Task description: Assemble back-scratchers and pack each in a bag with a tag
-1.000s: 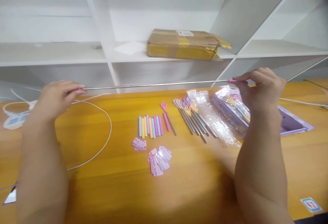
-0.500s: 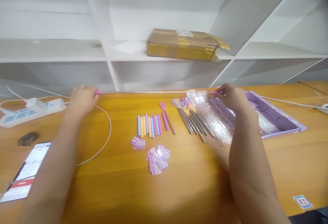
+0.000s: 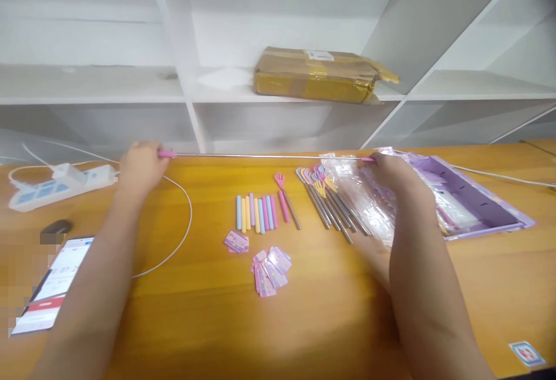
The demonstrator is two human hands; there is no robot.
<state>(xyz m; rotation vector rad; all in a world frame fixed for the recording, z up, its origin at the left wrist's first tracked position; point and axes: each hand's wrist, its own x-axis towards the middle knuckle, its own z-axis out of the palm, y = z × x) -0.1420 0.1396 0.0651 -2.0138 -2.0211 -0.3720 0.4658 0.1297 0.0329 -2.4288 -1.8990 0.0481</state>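
Observation:
An extended telescopic back scratcher (image 3: 260,156) stretches level between my hands above the back of the table. My left hand (image 3: 142,165) is closed around its pink handle. At the other end, my right hand (image 3: 391,171) grips the pink tip, whose shape is mostly hidden by the fingers. Below lie a row of pastel handle sleeves (image 3: 256,213), a pink sleeve (image 3: 283,206) and a single pink-clawed back scratcher (image 3: 290,206). Several more back scratchers (image 3: 332,206) lie bunched to the right. Two groups of pink cards, a small one (image 3: 237,241) and a larger one (image 3: 270,270), sit nearer me.
Clear plastic bags (image 3: 365,194) lie beside a purple box (image 3: 512,223) on the right. On the left are a power strip (image 3: 65,186), a white cable (image 3: 190,218) and a phone (image 3: 61,281). A taped carton (image 3: 317,76) rests on the white shelf behind.
The view has shifted slightly, so the table things appear a little further right. Both hands keep their hold on the back scratcher, which stays stretched out.

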